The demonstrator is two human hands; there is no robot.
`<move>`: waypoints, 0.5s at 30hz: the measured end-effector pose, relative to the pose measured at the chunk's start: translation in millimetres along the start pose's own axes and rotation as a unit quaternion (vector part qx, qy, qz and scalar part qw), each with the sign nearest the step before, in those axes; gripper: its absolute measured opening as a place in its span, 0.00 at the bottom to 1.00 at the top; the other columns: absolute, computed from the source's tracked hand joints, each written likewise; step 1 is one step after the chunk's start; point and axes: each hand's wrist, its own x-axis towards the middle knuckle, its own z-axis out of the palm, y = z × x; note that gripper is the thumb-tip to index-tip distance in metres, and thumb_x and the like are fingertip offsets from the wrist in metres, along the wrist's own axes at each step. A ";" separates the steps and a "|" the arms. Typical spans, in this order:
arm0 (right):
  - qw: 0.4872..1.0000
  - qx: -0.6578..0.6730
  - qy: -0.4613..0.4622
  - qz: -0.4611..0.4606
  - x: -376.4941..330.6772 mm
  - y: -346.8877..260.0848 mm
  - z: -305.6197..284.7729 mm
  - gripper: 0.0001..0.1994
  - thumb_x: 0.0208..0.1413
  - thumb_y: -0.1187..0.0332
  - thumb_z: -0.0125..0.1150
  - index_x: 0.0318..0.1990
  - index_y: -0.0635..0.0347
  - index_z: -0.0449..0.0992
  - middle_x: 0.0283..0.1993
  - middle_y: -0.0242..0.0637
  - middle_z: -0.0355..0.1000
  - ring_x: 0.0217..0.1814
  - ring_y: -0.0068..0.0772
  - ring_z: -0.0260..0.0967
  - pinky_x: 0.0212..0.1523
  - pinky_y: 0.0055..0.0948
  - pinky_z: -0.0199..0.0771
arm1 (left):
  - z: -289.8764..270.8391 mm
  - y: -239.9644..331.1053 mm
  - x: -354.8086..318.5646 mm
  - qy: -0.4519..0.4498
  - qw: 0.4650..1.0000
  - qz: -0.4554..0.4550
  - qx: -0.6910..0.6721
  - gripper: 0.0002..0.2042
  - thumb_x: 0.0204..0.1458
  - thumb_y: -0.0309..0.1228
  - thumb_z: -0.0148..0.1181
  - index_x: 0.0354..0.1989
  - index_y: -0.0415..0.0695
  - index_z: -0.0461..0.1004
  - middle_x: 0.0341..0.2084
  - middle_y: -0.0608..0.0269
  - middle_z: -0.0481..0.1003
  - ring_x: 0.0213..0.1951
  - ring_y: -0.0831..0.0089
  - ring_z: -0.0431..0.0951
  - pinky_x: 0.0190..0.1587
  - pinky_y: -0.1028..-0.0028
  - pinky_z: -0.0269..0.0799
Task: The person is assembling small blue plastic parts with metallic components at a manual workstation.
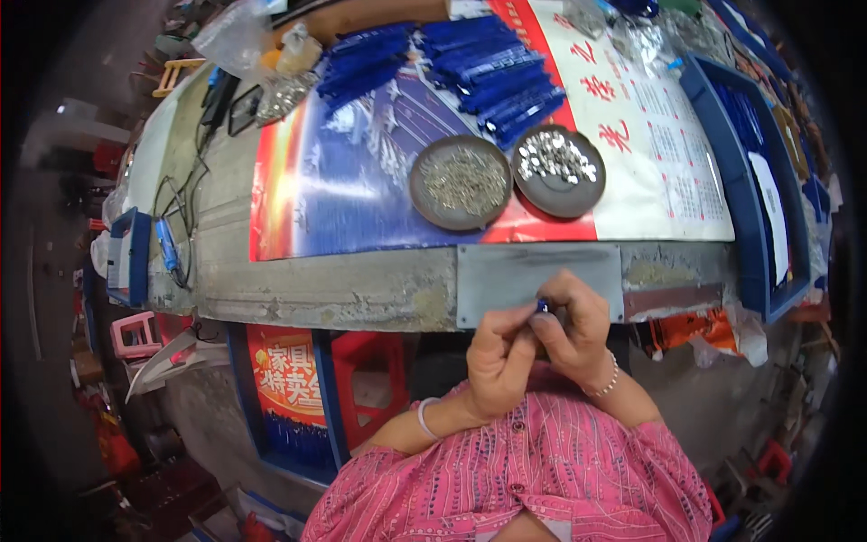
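Close to my chest, at the near edge of the workbench, my left hand [502, 363] and my right hand [578, 327] meet with their fingers closed. Between the fingertips shows the end of a small dark blue piece [542, 306]; the rest of it is hidden, so its kind cannot be told. Both hands appear to pinch it. Just beyond them lies a grey metal plate [506, 271]. Farther off stand two round dark dishes: the left dish [421, 204] holds many thin metal pins, the right dish [578, 200] many shiny small metal pieces.
Bundles of long blue pieces [488, 63] lie on a printed poster [361, 221] at the back. A blue crate [763, 244] stands at the right. Under the bench are another blue crate [336, 406] and a red stool [368, 384]. Cables and a blue-handled tool [167, 244] lie left.
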 end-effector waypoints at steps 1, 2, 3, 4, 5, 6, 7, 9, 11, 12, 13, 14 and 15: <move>0.996 -0.049 0.014 -0.074 0.0 1.6 0.7 0.07 0.48 0.74 0.59 0.27 0.62 0.66 0.22 0.39 0.62 0.19 0.35 0.60 0.21 0.29 0.60 | 0.9 -0.7 -1.6 0.009 1.000 0.011 0.003 0.12 0.59 0.19 0.46 0.51 0.37 0.63 0.40 0.61 0.71 0.40 0.81 0.71 0.41 0.81 0.70; 0.984 -0.099 0.026 -0.147 -1.4 3.3 0.3 0.07 0.47 0.74 0.60 0.27 0.62 0.66 0.22 0.40 0.62 0.17 0.39 0.59 0.20 0.31 0.59 | -0.7 -3.0 -4.1 0.010 1.000 -0.005 -0.002 0.12 0.59 0.19 0.46 0.51 0.37 0.63 0.40 0.61 0.71 0.40 0.81 0.71 0.41 0.81 0.70; 0.976 -0.142 0.024 -0.161 -3.9 6.6 -0.5 0.07 0.48 0.74 0.60 0.27 0.62 0.66 0.20 0.38 0.61 0.17 0.41 0.58 0.18 0.34 0.59 | -4.5 -6.6 -5.1 0.006 1.000 0.000 0.007 0.12 0.59 0.19 0.46 0.51 0.37 0.63 0.40 0.61 0.71 0.40 0.81 0.71 0.40 0.81 0.70; 0.978 -0.145 0.022 -0.149 -5.7 7.1 0.2 0.07 0.48 0.74 0.60 0.27 0.62 0.66 0.20 0.38 0.61 0.17 0.41 0.58 0.18 0.34 0.59 | -7.4 -8.8 -5.7 0.001 1.000 0.005 0.015 0.12 0.59 0.19 0.46 0.51 0.37 0.63 0.40 0.61 0.71 0.39 0.81 0.71 0.40 0.81 0.69; 0.977 -0.158 0.024 -0.140 -6.9 5.9 2.3 0.07 0.49 0.73 0.59 0.27 0.62 0.66 0.19 0.38 0.60 0.17 0.41 0.59 0.18 0.34 0.59 | -9.5 -9.3 -6.2 -0.006 0.998 0.022 0.061 0.12 0.59 0.19 0.46 0.51 0.37 0.62 0.40 0.60 0.71 0.39 0.81 0.71 0.41 0.81 0.69; 0.975 -0.171 0.026 -0.137 -5.6 6.2 4.0 0.07 0.50 0.72 0.58 0.27 0.63 0.66 0.19 0.37 0.59 0.17 0.41 0.59 0.18 0.35 0.59 | -10.3 -10.1 -6.0 -0.005 0.998 0.016 0.058 0.12 0.59 0.19 0.46 0.51 0.37 0.62 0.40 0.60 0.71 0.39 0.81 0.71 0.41 0.81 0.69; 0.986 -0.138 0.007 -0.096 -8.8 4.5 4.7 0.08 0.53 0.71 0.58 0.28 0.63 0.67 0.20 0.38 0.62 0.17 0.39 0.61 0.19 0.34 0.61 | -10.8 -11.1 -6.5 -0.010 1.000 0.006 -0.014 0.12 0.59 0.19 0.46 0.50 0.37 0.62 0.40 0.60 0.71 0.39 0.81 0.71 0.41 0.82 0.69; 0.999 -0.045 -0.008 0.015 -8.5 -6.0 1.0 0.07 0.53 0.71 0.58 0.29 0.64 0.67 0.21 0.38 0.63 0.18 0.38 0.62 0.20 0.33 0.63 | -12.3 -11.1 -4.7 -0.014 0.997 -0.021 -0.067 0.12 0.58 0.19 0.46 0.49 0.40 0.60 0.39 0.59 0.71 0.33 0.82 0.70 0.35 0.82 0.67; 0.996 -0.002 -0.001 0.094 -12.2 -9.8 0.2 0.06 0.51 0.73 0.59 0.31 0.64 0.69 0.24 0.38 0.68 0.20 0.35 0.65 0.23 0.28 0.65 | -4.9 -5.4 -1.9 0.001 0.999 -0.015 -0.046 0.12 0.58 0.19 0.45 0.50 0.40 0.59 0.41 0.58 0.70 0.37 0.81 0.70 0.39 0.82 0.67; 0.995 -0.002 -0.002 0.097 -13.4 -9.3 2.3 0.06 0.51 0.73 0.59 0.31 0.64 0.69 0.24 0.38 0.68 0.20 0.35 0.65 0.23 0.28 0.65 | -2.0 -3.7 -1.7 0.014 1.000 -0.006 -0.022 0.13 0.58 0.19 0.45 0.51 0.39 0.59 0.44 0.57 0.70 0.41 0.79 0.71 0.42 0.81 0.67; 0.998 -0.046 0.030 0.035 -12.9 -8.5 5.8 0.05 0.49 0.74 0.60 0.31 0.63 0.69 0.24 0.37 0.68 0.21 0.35 0.65 0.23 0.29 0.65 | -4.7 -5.3 -1.6 0.003 1.000 -0.005 -0.013 0.14 0.59 0.19 0.45 0.53 0.38 0.58 0.47 0.55 0.69 0.45 0.78 0.70 0.46 0.80 0.66; 0.994 -0.091 0.062 -0.026 -12.8 -6.9 7.8 0.05 0.48 0.75 0.60 0.30 0.63 0.69 0.24 0.37 0.68 0.22 0.35 0.65 0.24 0.29 0.65 | -4.9 -5.9 -1.3 0.004 1.000 -0.007 -0.013 0.14 0.59 0.19 0.45 0.53 0.38 0.58 0.47 0.55 0.69 0.45 0.78 0.70 0.46 0.80 0.66; 0.991 -0.109 0.051 -0.056 -13.6 -3.5 7.7 0.07 0.46 0.76 0.61 0.32 0.64 0.68 0.25 0.38 0.67 0.24 0.37 0.65 0.27 0.31 0.64 | -5.3 -6.9 -1.5 0.006 1.000 -0.007 -0.006 0.14 0.59 0.19 0.45 0.53 0.37 0.58 0.47 0.55 0.69 0.45 0.78 0.70 0.47 0.80 0.66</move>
